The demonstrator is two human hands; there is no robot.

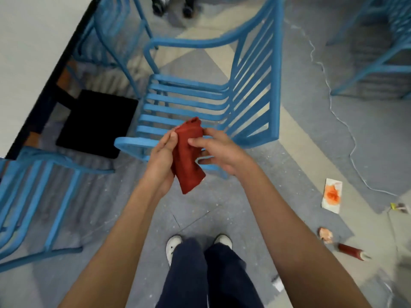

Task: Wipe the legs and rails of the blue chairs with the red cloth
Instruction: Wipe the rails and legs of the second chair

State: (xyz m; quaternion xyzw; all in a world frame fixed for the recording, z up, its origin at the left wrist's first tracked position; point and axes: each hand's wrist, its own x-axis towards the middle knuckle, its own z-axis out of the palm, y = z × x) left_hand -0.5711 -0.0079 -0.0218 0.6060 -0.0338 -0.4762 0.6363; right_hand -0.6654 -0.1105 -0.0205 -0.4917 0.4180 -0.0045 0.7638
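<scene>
red cloth (188, 155) | held by left hand (161, 157), right hand (219, 152) | above blue chair (200, 94) (slatted)

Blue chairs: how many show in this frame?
4, all partly cropped or overlapping: one ahead of the hands, one tucked under the table at upper left, one at lower left, one at upper right.
</scene>
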